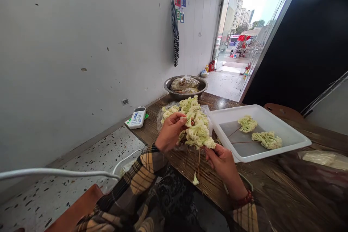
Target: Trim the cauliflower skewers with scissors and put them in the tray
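My left hand [172, 130] pinches a small pale-green cauliflower floret [189, 119] between thumb and fingers. Close by, my right hand [220, 160] has its fingertips closed on the edge of a larger cauliflower floret [199, 135]. Behind both hands, a heap of cauliflower [190, 104] lies on a clear plastic bag [206, 111]. Thin wooden sticks [198, 165] show below the florets; whether one is in the right fingers is hidden. A loose bit of cauliflower [195, 179] is near the table edge.
On the right, a white tray [290, 145] holds two cauliflower pieces on sticks. A metal basin [166, 86] with bagged food stands at the back. A white box-like device [136, 117] sits at the table's left corner. Dark plastic [307, 177] lies on the right.
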Available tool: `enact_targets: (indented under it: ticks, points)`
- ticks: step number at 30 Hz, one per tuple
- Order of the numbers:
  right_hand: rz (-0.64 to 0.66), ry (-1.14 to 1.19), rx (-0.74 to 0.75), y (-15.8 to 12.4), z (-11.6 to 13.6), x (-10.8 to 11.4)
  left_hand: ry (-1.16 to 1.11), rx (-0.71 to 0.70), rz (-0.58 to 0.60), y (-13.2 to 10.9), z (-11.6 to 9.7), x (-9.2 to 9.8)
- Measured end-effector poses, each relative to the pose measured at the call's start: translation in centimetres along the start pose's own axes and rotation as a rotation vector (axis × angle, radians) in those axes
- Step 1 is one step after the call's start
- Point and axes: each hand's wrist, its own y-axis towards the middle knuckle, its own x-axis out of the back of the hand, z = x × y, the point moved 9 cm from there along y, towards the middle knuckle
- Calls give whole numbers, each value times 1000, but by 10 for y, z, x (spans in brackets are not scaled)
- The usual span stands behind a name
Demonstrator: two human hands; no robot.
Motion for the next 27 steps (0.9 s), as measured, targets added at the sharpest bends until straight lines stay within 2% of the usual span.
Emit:
enact_targets:
  ticks: [9,18,27]
  points:
    - [-35,-71,52,1,6,5,-50,40,10,-2,2,-7]
    - [-61,-136,71,2,1,10,-35,25,3,-4,-1,-11]
    - [-78,-211,71,-3,11,8,160,-89,-33,-3,-10,-1]
